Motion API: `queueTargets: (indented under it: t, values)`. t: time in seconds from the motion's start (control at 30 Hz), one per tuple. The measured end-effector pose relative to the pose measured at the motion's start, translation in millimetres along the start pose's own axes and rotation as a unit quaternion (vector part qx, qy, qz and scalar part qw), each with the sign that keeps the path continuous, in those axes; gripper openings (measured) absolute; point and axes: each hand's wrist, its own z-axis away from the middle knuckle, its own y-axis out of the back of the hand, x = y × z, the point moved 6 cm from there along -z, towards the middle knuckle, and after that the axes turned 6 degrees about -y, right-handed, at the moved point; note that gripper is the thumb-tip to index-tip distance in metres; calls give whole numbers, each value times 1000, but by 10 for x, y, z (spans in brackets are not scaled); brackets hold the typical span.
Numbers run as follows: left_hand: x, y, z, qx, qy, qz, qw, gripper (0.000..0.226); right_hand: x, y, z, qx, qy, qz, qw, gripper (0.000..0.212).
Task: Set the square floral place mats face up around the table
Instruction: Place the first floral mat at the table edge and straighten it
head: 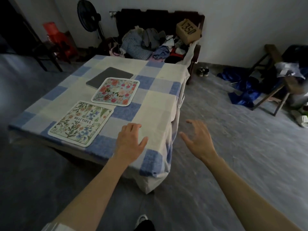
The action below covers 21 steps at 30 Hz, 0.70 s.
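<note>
A table point(160, 104) under a blue and cream checked cloth holds three square mats. The nearest mat point(81, 123) lies face up, cream with flowers and the word BEAUTIFUL. Behind it a light blue mat with red and pink flowers point(116, 91) also lies face up. It overlaps a third mat point(109, 76) that shows only a plain dark grey side. My left hand point(130, 139) rests empty on the cloth at the near right corner, to the right of the nearest mat. My right hand point(198, 139) hovers over the floor beyond the table's right edge, fingers spread, holding nothing.
A dark bench point(160, 19) piled with clothes and a cardboard box point(188, 30) stands behind the table. A fan point(88, 17) and red stools point(55, 37) are at the back left. A wooden chair point(273, 90) with blue fabric stands right. Shoes point(203, 71) lie on the floor.
</note>
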Motion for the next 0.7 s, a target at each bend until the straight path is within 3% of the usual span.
queueTargets:
  t: [0.33,0.53,0.7]
  values:
    - [288,-546,-918,13,33,22,999,46,723,94,-832,-34,-12,28,999,43]
    - [305,-1136,-1638,28,92,56,994,51,932,60,-1778,-51,17,72,996,46]
    - [305,-1425,-2271,26,94,51,994,49,1079,31,-2440,-78,57,91,991,47]
